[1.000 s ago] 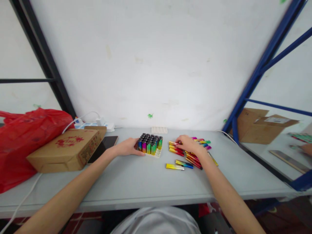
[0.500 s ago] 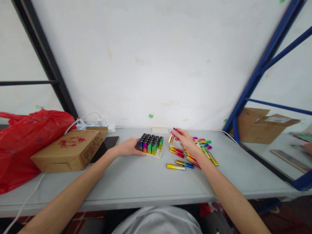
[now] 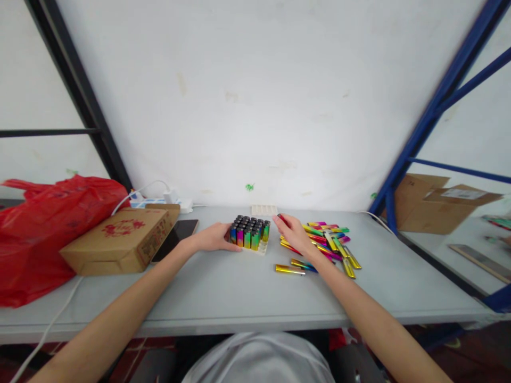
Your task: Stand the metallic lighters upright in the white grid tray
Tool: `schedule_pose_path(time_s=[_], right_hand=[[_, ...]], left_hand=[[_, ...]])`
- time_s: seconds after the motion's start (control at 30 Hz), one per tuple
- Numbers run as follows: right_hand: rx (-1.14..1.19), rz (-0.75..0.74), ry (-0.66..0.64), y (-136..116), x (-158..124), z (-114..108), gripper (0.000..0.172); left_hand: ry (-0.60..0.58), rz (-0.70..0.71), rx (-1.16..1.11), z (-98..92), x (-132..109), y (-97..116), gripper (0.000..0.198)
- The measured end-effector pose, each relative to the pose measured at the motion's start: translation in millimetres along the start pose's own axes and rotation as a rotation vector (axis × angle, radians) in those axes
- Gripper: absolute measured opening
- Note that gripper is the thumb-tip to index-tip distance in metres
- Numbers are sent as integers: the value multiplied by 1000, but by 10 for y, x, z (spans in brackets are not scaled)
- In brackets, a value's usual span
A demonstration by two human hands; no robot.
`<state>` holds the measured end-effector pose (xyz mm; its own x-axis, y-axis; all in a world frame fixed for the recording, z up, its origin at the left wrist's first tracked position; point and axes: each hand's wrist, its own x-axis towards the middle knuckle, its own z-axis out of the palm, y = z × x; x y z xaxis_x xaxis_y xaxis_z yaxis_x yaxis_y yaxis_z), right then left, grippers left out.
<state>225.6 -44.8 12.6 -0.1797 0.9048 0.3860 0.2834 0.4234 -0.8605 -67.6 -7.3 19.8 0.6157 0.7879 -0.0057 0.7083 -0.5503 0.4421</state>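
A white holder tray point(image 3: 262, 249) stands on the table with several upright lighters point(image 3: 247, 234) in it, black-topped with shiny multicoloured bodies. A few slots at its front right corner hold no lighter. My left hand point(image 3: 215, 237) grips the left side of this tray, thumb along its front edge. Just right of the tray, my right hand point(image 3: 292, 234) is closed on a lighter point(image 3: 282, 218); a reddish part shows above the fingers and the rest is hidden. Loose lighters point(image 3: 337, 242) lie in a pile beside and beyond my right hand, with a yellow lighter point(image 3: 290, 269) nearer me.
A second white tray point(image 3: 264, 209) lies against the wall. To the left are a brown cardboard box point(image 3: 115, 239), a dark phone-like slab point(image 3: 178, 236), a red plastic bag point(image 3: 43, 234) and a power strip point(image 3: 159, 204). A blue metal frame point(image 3: 419, 130) bounds the right side.
My right hand has shifted slightly left and down, and its lighter, earlier plainly visible, is now mostly hidden by the fingers. My left hand keeps its grip on the tray. The view has shifted slightly.
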Motion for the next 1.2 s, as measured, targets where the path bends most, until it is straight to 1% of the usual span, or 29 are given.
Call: schedule_pose_path(time_s=[0.07,0.17,0.37,0.5,0.57,0.7,0.77,0.87,0.9,0.93,1.07,1.2], right_hand=[[-145,-56,65,-2,-11,27,57],[-248,-60,109,8,-17,63,53],[-325,-74,137,37,3,67,39],[-346,-99,174,28,-1,47,44],[-350,-116,150,2,-12,32,45],[-367,-158,-4,-66,-35,-11,36],[-410,-226,-36,-94,-40,-36,34],[-514,-381,-26,-124,-42,-71,36],[-546,-410,-33,-131,-43,-79,36],[-568,-418,-49,-136,-43,-85,37],[-575,-360,-96,-135,-44,-79,40],[-559,-302,-132,-120,-50,-69,32]], left_hand=[[-1,-6,-4,-2,-3,12,62],[-2,-11,-15,-5,-8,24,63],[3,-20,3,-7,-9,14,61],[-3,-16,-2,-15,-17,26,60],[-3,-20,-3,-16,-21,34,61],[-3,-12,-20,-14,-21,44,61],[-7,-12,-24,-11,-16,39,61],[-3,-10,-22,0,-3,10,62],[-1,-2,-23,5,3,-6,63],[4,8,-23,11,8,-21,63],[11,30,-21,24,16,-57,64],[1,12,-27,13,3,-23,64]])
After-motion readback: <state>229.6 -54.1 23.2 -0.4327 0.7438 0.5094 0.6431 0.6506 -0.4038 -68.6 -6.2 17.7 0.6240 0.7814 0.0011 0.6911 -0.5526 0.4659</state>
